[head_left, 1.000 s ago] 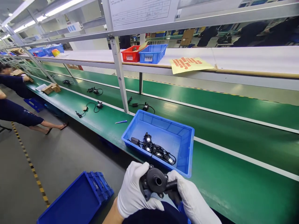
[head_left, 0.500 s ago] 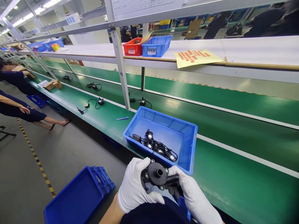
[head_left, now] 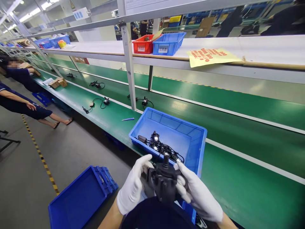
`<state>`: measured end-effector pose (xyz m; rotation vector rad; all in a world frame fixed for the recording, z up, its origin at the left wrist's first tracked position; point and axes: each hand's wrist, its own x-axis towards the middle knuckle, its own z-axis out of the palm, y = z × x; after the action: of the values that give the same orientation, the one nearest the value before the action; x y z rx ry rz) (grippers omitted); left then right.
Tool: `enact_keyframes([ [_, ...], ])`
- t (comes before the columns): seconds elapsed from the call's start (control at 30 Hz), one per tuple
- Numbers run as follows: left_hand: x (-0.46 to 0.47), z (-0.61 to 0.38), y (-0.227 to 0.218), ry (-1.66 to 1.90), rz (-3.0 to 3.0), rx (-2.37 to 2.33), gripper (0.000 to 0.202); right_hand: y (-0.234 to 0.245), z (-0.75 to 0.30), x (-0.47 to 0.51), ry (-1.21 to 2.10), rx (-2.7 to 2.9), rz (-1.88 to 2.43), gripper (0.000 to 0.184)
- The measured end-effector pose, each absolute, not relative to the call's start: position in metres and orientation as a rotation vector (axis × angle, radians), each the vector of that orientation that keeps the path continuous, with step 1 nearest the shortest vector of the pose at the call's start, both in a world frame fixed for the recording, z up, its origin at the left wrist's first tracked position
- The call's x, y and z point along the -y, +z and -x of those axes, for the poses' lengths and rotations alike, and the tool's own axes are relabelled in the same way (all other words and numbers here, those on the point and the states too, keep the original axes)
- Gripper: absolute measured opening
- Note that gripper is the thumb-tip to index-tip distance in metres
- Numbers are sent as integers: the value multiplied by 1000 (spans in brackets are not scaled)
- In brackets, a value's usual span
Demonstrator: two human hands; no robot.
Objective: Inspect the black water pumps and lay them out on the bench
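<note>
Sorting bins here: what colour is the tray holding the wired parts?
The tray is blue, best seen in the head view.

Black pump point(head_left: 164, 182) partly behind right hand point(head_left: 196, 194)

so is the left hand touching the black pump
Touching. The head view shows the left hand wrapped against the side of the black pump, with no gap between them.

The scene is brightly and evenly lit by ceiling tube lights point(head_left: 35, 11) at upper left. Soft glare is seen on the green worktop point(head_left: 176, 106). Shadows are faint. Straight shelf rails are bowed by wide-angle distortion toward the edges. Focus is sharp throughout.
</note>
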<state>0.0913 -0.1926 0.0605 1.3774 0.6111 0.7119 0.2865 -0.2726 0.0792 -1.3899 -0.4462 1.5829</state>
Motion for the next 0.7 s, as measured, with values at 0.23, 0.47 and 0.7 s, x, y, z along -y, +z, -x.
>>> enact_keyframes([
  [0.23, 198, -84, 77, 585, -1387, -816, 53, 86, -276, 254, 1523, 461, 1507, 66],
  [0.47, 194, -112, 31, 554, -331, -415, 54, 99, -250, 264, 1463, 849, 1366, 63],
  [0.7, 196, -114, 21, 709, -289, -409, 39, 92, -246, 263, 1332, 1028, 1629, 38],
])
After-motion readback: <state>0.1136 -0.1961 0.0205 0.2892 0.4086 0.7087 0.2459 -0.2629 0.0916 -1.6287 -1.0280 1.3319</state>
